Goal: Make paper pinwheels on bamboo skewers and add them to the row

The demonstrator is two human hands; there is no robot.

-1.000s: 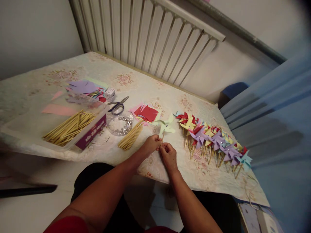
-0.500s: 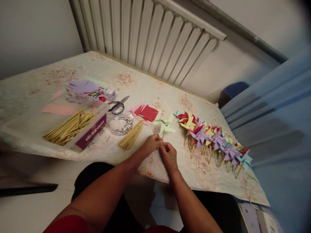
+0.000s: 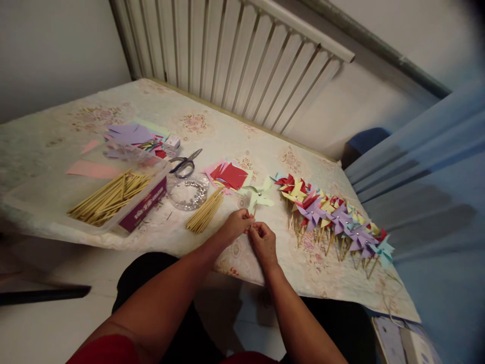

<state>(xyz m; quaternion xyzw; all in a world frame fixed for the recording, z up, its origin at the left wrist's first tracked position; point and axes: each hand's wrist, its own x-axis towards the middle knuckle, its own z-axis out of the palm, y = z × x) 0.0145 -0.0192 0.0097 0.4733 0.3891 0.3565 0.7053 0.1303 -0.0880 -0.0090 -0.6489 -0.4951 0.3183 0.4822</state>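
"Pinwheel (image 3: 259, 196), pale green; where do we see it in the head view?"

"Just beyond our hands, above the flowered tablecloth (image 3: 223, 124); our left hand (image 3: 239, 222) is clamped on its stick (image 3: 255, 209); our right hand (image 3: 264, 242) pinches it lower down."

"And around it?"

"Red papers (image 3: 230, 175) and bundled skewers (image 3: 204, 211) to its left; many-coloured pinwheels (image 3: 312, 213) to its right."

The flower-patterned surface (image 3: 223, 134) before me carries a clear plastic box (image 3: 146, 205) on my left, with a heap of coloured paper (image 3: 131, 134) and a small carton (image 3: 172, 143) beyond it. Next I have scissors (image 3: 184, 167), a round clear dish (image 3: 183, 206) and a bundle of sticks (image 3: 203, 211), then paper squares (image 3: 232, 175); to my right stretches a row of pinwheels (image 3: 312, 214).
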